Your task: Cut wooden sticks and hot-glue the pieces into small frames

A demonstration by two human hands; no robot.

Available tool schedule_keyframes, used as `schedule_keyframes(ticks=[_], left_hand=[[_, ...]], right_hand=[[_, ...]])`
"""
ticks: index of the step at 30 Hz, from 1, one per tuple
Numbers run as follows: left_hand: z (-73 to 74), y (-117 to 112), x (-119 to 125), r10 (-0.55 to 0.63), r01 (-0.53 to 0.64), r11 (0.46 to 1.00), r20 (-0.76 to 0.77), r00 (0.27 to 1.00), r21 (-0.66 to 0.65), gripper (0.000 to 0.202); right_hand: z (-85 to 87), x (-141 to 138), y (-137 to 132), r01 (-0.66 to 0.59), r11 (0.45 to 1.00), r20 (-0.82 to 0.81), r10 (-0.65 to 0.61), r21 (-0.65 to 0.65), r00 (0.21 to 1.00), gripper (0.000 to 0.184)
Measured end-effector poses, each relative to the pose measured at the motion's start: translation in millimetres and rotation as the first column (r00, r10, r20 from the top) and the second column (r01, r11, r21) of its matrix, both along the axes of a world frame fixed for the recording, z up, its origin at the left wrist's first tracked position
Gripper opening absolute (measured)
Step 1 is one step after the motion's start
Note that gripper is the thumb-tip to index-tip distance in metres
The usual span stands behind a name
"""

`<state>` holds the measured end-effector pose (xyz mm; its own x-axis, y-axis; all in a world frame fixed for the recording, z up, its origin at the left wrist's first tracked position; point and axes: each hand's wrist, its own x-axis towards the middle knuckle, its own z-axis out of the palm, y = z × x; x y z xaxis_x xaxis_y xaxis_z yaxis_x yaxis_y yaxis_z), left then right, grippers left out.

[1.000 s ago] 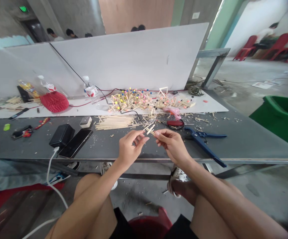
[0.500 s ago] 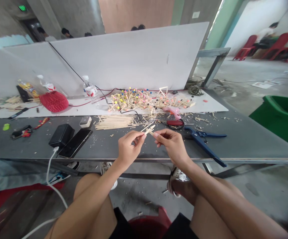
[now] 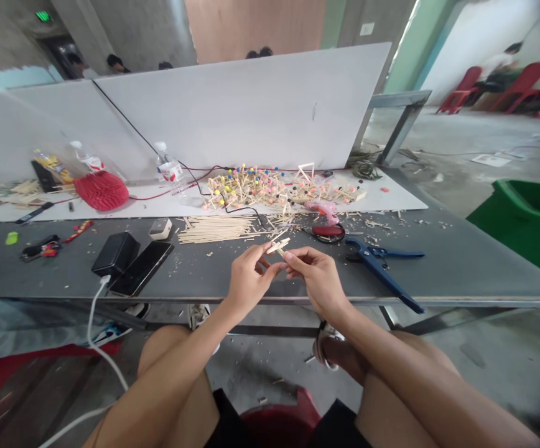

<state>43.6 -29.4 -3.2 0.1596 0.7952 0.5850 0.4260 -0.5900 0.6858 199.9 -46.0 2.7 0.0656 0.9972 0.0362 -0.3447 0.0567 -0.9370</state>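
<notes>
A small piece of joined wooden sticks (image 3: 278,245) is held just above the front part of the table. My right hand (image 3: 319,274) pinches its lower end between thumb and fingers. At the left end of the piece, the index finger of my left hand (image 3: 251,274) touches or nearly touches it. The left thumb is apart from that finger, its tip close to my right fingertips. Behind the hands lie a row of loose wooden sticks (image 3: 218,229) and a heap of stick pieces with coloured balls (image 3: 260,186).
Blue-handled cutters (image 3: 384,267) lie right of my hands, near a pink glue gun (image 3: 326,211) and a red-handled tool (image 3: 328,231). On the left are a phone (image 3: 143,267), a black power brick (image 3: 116,254) and a white cube (image 3: 160,229). A green bin (image 3: 517,218) stands at the right.
My left thumb has come off the stick piece and moved down and right towards the right fingers. The left hand has shifted slightly right, and the piece has turned a little.
</notes>
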Motion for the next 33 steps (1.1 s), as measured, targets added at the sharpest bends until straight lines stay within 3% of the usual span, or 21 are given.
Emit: schedule_keyframes(ticks=[14,20,28,33], left_hand=[[4.8,0,1,-0.002,0.014,0.989,0.086,0.996,-0.146,0.03],[5.2,0,1,-0.086,0.237,0.895,0.376,0.923,-0.378,0.035],[6.9,0,2,-0.157,0.341,0.869,0.453,0.878,-0.36,0.031],[5.8,0,3,-0.172,0.377,0.845,0.474,0.863,-0.379,0.03]], right_hand=[[2.0,5,-2,-0.081,0.995,0.088,0.076,0.055,0.993,0.026],[13.2,5,-6,-0.054,0.989,0.165,0.031,0.137,0.986,0.025],[11.3,7,-3,0.015,0.99,0.093,-0.029,0.142,0.995,0.027],[9.5,9,0,-0.034,0.993,0.055,0.028,0.114,0.998,0.036]])
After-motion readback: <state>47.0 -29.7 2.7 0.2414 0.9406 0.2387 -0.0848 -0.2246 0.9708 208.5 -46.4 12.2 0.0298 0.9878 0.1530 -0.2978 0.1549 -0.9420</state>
